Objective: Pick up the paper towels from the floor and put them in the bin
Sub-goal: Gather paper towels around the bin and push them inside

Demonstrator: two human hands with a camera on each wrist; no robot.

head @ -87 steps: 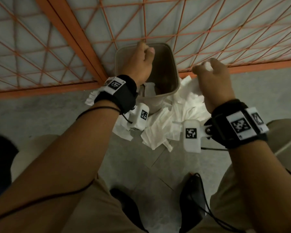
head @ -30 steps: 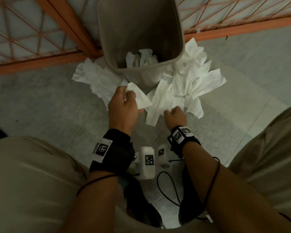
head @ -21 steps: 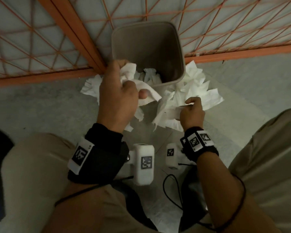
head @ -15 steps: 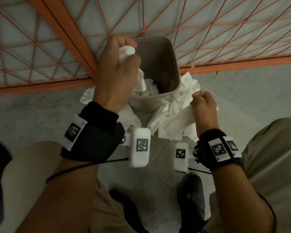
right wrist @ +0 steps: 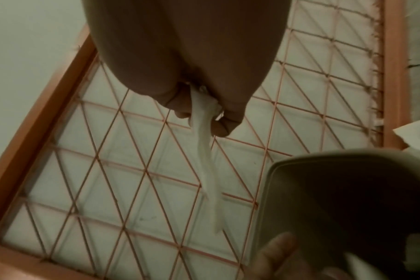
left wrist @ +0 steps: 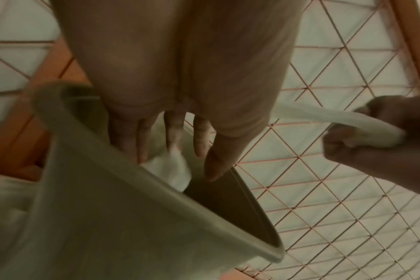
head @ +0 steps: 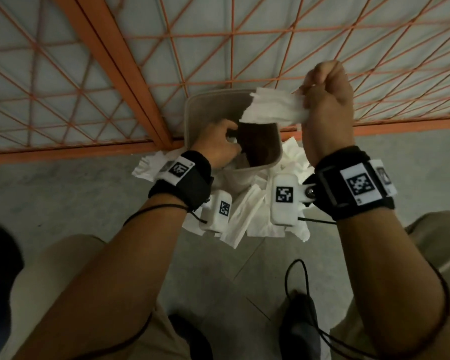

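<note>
A grey bin (head: 190, 118) stands on the floor against the mesh panel. My left hand (head: 226, 137) reaches into its mouth. In the left wrist view its fingers (left wrist: 174, 132) are straight and spread over a crumpled paper towel (left wrist: 170, 172) inside the bin (left wrist: 108, 208). My right hand (head: 320, 81) is raised above the bin's right rim and pinches a long white paper towel (head: 273, 111), which hangs from its fingers (right wrist: 228, 121) as a strip (right wrist: 205, 155). Several more paper towels (head: 247, 211) lie on the floor around the bin's base.
An orange-framed wire mesh panel (head: 244, 48) stands right behind the bin. Another towel (head: 147, 168) lies left of the bin. My knees flank the grey tiled floor (head: 63, 193), with dark shoes (head: 299, 331) and a black cable (head: 296, 276) near me.
My left hand has gone down from above the rim into the bin and its fingers have spread off its towel. My right hand has lifted its towel from the floor pile to above the bin.
</note>
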